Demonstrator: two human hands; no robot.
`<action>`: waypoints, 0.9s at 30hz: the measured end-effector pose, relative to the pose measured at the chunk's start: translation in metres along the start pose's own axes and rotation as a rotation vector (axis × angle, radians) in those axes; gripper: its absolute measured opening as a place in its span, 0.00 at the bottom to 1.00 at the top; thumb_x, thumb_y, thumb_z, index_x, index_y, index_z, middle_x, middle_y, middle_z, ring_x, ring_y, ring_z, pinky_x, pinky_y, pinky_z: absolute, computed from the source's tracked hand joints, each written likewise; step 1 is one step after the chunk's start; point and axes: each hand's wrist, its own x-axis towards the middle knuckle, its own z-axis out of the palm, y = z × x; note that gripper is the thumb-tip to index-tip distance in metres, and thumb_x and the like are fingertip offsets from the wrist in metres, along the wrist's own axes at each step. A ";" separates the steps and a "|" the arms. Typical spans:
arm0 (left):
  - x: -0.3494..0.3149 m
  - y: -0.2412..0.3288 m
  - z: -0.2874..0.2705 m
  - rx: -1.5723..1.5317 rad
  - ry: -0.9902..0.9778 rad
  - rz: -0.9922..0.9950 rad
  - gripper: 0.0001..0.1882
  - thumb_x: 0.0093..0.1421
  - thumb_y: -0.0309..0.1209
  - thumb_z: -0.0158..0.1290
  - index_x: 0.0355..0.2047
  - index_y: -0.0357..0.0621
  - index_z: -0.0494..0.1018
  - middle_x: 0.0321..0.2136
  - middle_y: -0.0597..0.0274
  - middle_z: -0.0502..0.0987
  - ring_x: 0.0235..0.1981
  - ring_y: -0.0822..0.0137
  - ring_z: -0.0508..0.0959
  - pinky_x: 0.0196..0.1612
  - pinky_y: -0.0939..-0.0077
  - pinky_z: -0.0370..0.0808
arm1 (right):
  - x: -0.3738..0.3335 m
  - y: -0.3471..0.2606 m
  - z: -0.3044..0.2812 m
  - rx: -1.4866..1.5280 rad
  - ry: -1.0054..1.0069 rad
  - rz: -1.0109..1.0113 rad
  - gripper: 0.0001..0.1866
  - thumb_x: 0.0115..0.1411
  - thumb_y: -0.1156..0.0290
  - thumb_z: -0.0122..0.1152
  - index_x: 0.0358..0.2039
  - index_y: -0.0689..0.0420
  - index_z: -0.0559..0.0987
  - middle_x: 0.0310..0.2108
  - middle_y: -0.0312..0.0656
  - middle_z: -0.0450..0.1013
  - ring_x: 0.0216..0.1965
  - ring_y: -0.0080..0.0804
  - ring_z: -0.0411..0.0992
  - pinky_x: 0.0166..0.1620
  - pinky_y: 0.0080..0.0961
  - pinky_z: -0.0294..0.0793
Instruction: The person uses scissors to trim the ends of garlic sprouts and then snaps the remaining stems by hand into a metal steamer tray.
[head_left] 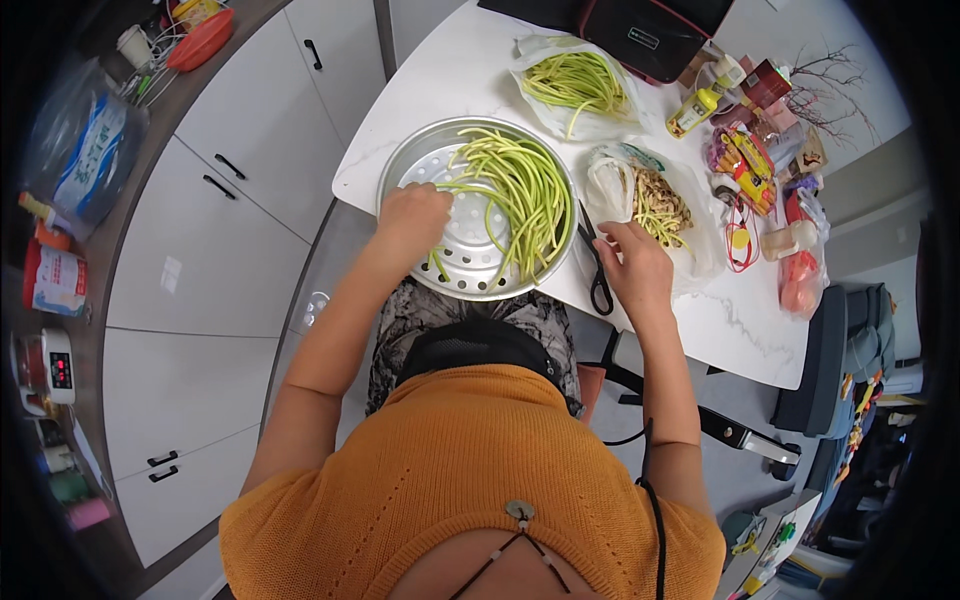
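A round metal steamer pan (400, 160) with a perforated base stands at the table's near edge. Long, thin green stems (520, 200), resembling garlic scapes, lie heaped along its right side. Over the pan's left part, my left hand (415, 222) is closed, and a green stem runs out from its fingers. My right hand (637, 262) is right of the pan, its thumb and fingers apart and nothing visible between them. Black-handled scissors (600, 290) lie between that hand and the pan. Beyond the hand, a white plastic bag (705, 255) holds brownish trimmings and short green pieces (660, 208).
Another bag of green stems (575, 82) lies at the back, before a black appliance (650, 38). A yellow bottle (692, 112), snack packets (742, 165) and a red-filled bag (800, 280) crowd the right side. White cabinets (215, 260) line the left.
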 end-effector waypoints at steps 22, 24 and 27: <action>0.027 0.055 0.002 -0.248 -0.139 0.091 0.07 0.52 0.30 0.52 0.31 0.43 0.74 0.31 0.55 0.75 0.36 0.54 0.75 0.38 0.62 0.71 | 0.028 -0.021 0.028 -0.009 -0.172 -0.091 0.13 0.48 0.76 0.54 0.36 0.50 0.77 0.34 0.39 0.72 0.31 0.41 0.73 0.34 0.34 0.72; 0.026 0.056 0.001 -0.249 -0.159 0.072 0.09 0.52 0.31 0.51 0.34 0.44 0.74 0.32 0.56 0.75 0.36 0.55 0.75 0.39 0.62 0.71 | 0.028 -0.020 0.028 0.004 -0.184 -0.080 0.14 0.48 0.76 0.54 0.36 0.50 0.78 0.35 0.40 0.72 0.31 0.42 0.73 0.35 0.34 0.72; 0.026 0.056 0.001 -0.295 -0.129 0.087 0.12 0.53 0.30 0.50 0.38 0.44 0.72 0.32 0.54 0.75 0.36 0.53 0.75 0.40 0.62 0.71 | 0.030 -0.019 0.029 -0.003 -0.177 -0.091 0.13 0.47 0.76 0.54 0.35 0.51 0.78 0.34 0.39 0.72 0.31 0.42 0.73 0.34 0.35 0.72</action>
